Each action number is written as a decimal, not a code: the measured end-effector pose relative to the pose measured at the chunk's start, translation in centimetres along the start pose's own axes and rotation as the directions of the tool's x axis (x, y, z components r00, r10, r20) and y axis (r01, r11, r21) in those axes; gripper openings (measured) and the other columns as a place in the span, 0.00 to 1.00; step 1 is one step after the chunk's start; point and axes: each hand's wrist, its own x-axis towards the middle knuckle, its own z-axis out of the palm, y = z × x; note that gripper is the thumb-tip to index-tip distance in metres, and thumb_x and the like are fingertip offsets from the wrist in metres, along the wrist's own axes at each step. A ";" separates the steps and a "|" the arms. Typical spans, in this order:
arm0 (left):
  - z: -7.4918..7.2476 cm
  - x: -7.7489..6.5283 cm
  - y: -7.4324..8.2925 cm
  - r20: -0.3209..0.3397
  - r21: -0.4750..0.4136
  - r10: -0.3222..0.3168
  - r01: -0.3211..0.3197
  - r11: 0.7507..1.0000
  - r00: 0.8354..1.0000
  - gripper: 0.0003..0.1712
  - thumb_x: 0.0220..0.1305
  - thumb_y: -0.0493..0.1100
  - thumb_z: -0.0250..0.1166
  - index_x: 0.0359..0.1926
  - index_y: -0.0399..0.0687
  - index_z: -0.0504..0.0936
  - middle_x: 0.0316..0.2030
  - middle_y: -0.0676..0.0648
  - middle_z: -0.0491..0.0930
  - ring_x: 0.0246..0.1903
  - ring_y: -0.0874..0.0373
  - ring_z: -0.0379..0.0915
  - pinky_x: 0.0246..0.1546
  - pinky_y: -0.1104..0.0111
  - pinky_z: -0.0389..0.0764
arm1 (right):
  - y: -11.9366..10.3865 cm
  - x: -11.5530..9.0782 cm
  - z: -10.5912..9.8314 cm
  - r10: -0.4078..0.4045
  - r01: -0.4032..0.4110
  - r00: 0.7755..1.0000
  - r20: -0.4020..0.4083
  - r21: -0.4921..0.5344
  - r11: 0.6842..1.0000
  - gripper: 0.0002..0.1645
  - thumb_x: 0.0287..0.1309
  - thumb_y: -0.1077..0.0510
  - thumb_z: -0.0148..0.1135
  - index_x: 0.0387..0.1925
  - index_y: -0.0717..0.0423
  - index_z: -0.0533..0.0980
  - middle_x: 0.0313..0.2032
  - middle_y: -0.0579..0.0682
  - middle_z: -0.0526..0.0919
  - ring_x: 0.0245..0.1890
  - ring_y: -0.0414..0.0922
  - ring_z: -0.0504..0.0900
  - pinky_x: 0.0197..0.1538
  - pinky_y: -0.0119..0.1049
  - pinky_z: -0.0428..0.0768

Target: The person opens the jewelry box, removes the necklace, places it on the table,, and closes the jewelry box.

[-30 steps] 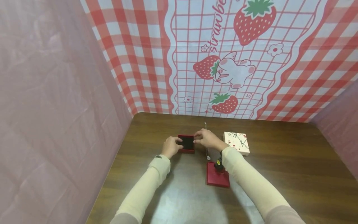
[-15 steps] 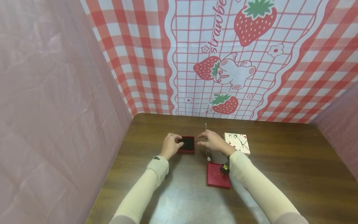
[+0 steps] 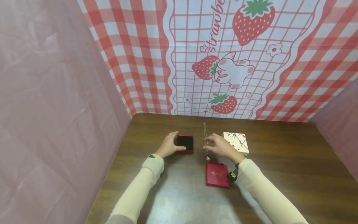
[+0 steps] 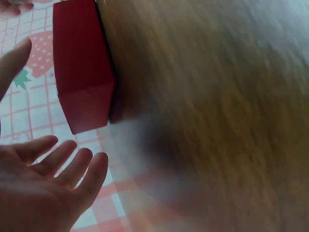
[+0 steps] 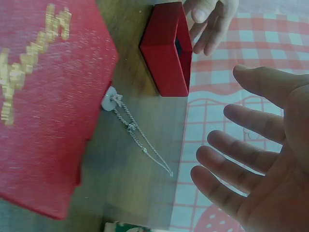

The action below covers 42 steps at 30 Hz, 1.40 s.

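Observation:
A small red box (image 3: pixel 189 151) with a black lining sits uncovered on the table. My left hand (image 3: pixel 168 146) is at its left side, thumb near the front wall, fingers spread. In the left wrist view, the fingers stand apart from the red box (image 4: pixel 87 63). To the box's right lies a silver necklace (image 5: pixel 137 135) with a round pendant (image 3: pixel 208 158). My right hand (image 3: pixel 220 147) hovers over its lower half, hiding part of the chain in the head view, with relaxed fingers holding nothing. Nearer me is a red lid (image 3: pixel 217 175) with gold lettering.
A cream box (image 3: pixel 237 141) with a red-flowered branch print stands right of the necklace, behind my right wrist. A strawberry-printed cloth (image 3: pixel 181 62) hangs along the table's back edge, and a pink curtain (image 3: pixel 56 109) borders the left.
My right hand has left the red box's right side and moved right and toward me, over the necklace. My left hand has loosened and spread its fingers, shifting slightly left.

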 end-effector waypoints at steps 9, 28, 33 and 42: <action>0.0 0.2 -1.2 0.112 0.031 -0.003 -0.001 1.000 0.994 0.64 0.45 0.54 0.79 0.75 0.40 0.51 0.74 0.38 0.54 0.74 0.39 0.47 0.72 0.47 0.55 | 0.2 -2.5 0.0 0.029 -0.029 1.000 0.001 -0.001 1.000 0.25 0.56 0.52 0.68 0.52 0.63 0.78 0.48 0.62 0.79 0.49 0.61 0.80 0.52 0.57 0.79; 0.1 1.2 -2.1 0.186 0.114 -0.020 -0.001 0.994 0.982 0.69 0.38 0.51 0.82 0.76 0.43 0.49 0.74 0.37 0.53 0.73 0.39 0.45 0.73 0.44 0.50 | 2.0 -8.2 0.7 0.040 -0.042 0.997 -0.060 -0.036 0.998 0.41 0.40 0.46 0.78 0.54 0.63 0.76 0.50 0.62 0.77 0.51 0.60 0.77 0.54 0.61 0.76; 0.1 1.3 -2.1 0.178 0.129 -0.003 -0.021 0.991 0.984 0.67 0.39 0.50 0.82 0.75 0.44 0.51 0.73 0.36 0.56 0.72 0.37 0.47 0.72 0.43 0.51 | 2.4 -9.4 1.2 0.048 -0.052 0.997 -0.058 -0.060 0.997 0.46 0.36 0.45 0.80 0.56 0.64 0.75 0.53 0.64 0.76 0.53 0.62 0.76 0.55 0.61 0.76; 0.3 1.2 -2.0 0.124 0.071 -0.032 0.023 0.997 0.992 0.61 0.37 0.48 0.82 0.71 0.45 0.60 0.68 0.38 0.65 0.69 0.39 0.54 0.69 0.42 0.58 | 2.4 -10.5 2.5 0.072 -0.073 0.997 -0.007 -0.041 0.997 0.51 0.30 0.45 0.81 0.58 0.63 0.73 0.57 0.64 0.75 0.55 0.63 0.74 0.54 0.63 0.75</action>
